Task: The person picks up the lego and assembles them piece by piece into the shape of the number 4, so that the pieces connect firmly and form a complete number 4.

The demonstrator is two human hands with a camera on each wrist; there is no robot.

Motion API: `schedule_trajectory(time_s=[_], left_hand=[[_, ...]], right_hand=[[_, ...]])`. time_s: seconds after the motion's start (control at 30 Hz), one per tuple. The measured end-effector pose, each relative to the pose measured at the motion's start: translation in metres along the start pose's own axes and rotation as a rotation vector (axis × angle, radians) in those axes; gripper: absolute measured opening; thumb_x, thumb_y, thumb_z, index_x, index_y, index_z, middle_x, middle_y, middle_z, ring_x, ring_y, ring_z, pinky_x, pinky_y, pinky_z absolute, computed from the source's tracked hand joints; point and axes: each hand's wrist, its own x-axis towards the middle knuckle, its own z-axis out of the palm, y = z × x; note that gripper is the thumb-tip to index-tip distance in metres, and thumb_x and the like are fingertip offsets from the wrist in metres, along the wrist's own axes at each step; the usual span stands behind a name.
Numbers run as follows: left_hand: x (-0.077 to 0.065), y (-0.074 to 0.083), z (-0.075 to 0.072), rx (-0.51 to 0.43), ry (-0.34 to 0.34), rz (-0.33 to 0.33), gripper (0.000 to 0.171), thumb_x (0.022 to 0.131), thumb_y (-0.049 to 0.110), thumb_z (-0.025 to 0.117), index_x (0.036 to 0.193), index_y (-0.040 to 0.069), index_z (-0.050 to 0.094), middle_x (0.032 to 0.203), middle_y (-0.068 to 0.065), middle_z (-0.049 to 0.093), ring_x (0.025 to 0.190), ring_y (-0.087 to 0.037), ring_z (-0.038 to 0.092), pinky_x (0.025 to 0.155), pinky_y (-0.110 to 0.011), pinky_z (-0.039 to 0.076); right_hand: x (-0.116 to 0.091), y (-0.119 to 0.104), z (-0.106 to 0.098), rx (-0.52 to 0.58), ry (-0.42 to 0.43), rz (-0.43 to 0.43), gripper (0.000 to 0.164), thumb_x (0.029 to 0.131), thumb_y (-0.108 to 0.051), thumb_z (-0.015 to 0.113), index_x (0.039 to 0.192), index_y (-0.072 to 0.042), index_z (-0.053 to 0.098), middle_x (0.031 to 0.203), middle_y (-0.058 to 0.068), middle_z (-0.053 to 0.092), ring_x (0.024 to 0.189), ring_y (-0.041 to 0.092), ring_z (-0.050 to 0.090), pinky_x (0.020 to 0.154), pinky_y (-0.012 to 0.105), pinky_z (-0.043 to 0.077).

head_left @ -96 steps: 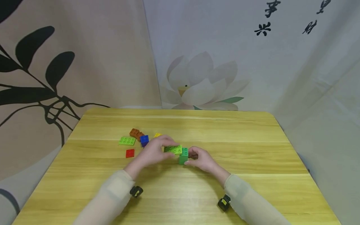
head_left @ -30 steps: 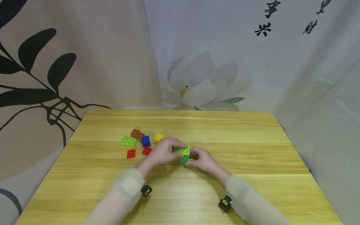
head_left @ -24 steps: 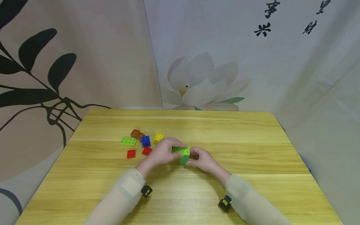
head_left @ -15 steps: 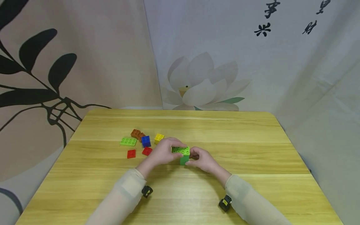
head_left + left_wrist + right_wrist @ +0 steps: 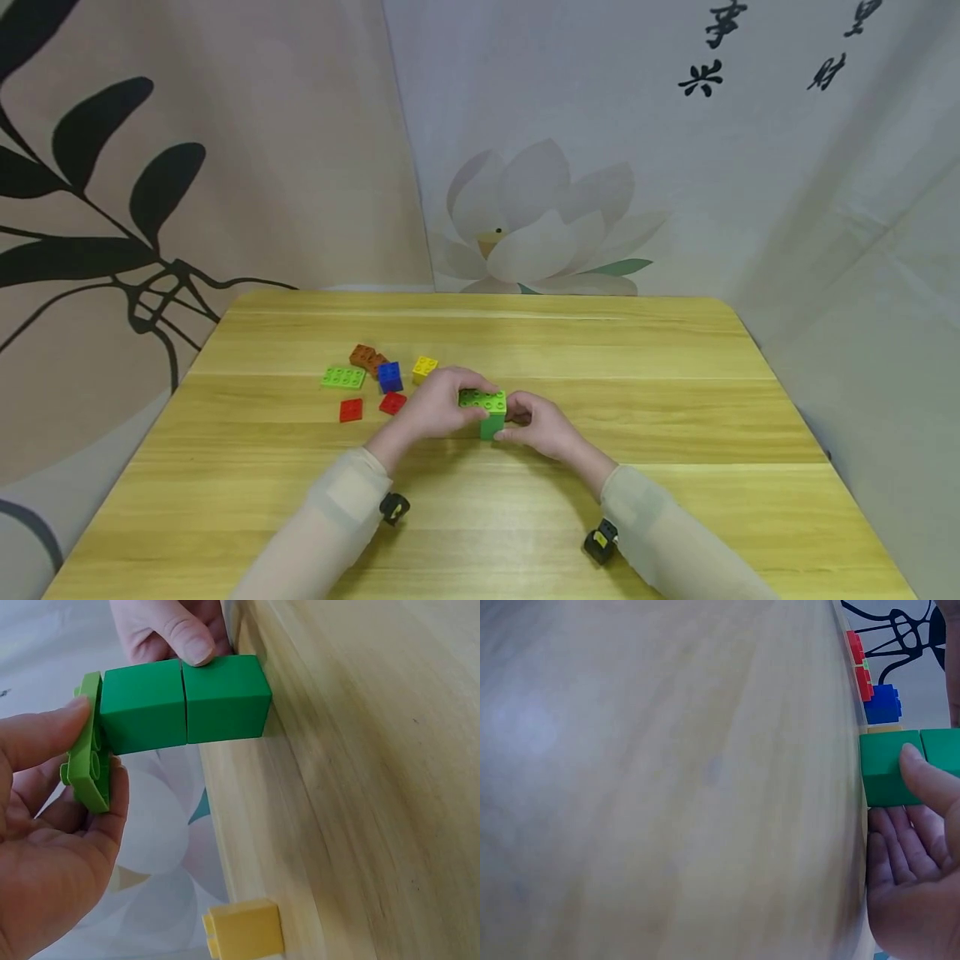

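Observation:
Two dark green building bricks [image 5: 491, 428], one stacked on the other, stand upright on the table. A light green plate [image 5: 492, 402] with studs caps the stack, and its left part juts out past the bricks. My left hand [image 5: 437, 406] pinches this plate between thumb and fingers. In the left wrist view the plate [image 5: 91, 742] lies against the top brick's end. My right hand [image 5: 546, 429] holds the stack from the right, its thumb on the lower brick [image 5: 885, 769] in the right wrist view.
Left of the hands lie two red plates [image 5: 351, 410], a second light green plate [image 5: 342, 378], brown bricks [image 5: 363, 357], a blue brick [image 5: 390, 377] and a yellow brick [image 5: 424, 368]. A printed cloth [image 5: 570, 167] hangs behind the table [image 5: 600, 350].
Since the oldest frame, my left hand has moved right with the light green plate, which now covers the dark green stack's top. Over the last second the hands stay still.

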Motion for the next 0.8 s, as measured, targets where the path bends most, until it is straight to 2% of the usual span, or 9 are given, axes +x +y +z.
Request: schedule_trajectory(time_s=[0.23,0.53,0.8], left_hand=[[-0.0008,-0.0019,-0.0006,0.005,0.005,0.018,0.028,0.084,0.005,0.078,0.111,0.007,0.075,0.109,-0.003,0.072,0.102,-0.022,0.064,0.09,-0.04,0.052],[-0.0002,-0.0026,0.0,0.028,0.007,0.047,0.028,0.084,0.005,0.079,0.111,0.007,0.075,0.109,-0.004,0.072,0.106,-0.025,0.063,0.094,-0.043,0.05],[0.0008,-0.0025,0.0007,-0.018,0.004,-0.001,0.028,0.082,0.003,0.08,0.109,0.008,0.075,0.106,-0.001,0.071,0.101,-0.02,0.063,0.089,-0.036,0.053]], right_hand=[[0.0,-0.0022,-0.0004,-0.004,0.002,0.009,0.032,0.083,-0.011,0.081,0.11,-0.003,0.065,0.104,0.004,0.068,0.101,0.022,0.063,0.094,0.04,0.051],[-0.0014,-0.0053,-0.0013,-0.019,0.006,0.025,0.032,0.084,-0.01,0.08,0.11,-0.003,0.065,0.104,0.003,0.068,0.101,0.021,0.064,0.094,0.038,0.051],[-0.0018,-0.0054,-0.0016,-0.01,0.002,0.013,0.031,0.084,-0.01,0.08,0.11,-0.002,0.065,0.103,0.004,0.068,0.1,0.021,0.064,0.092,0.038,0.052]])
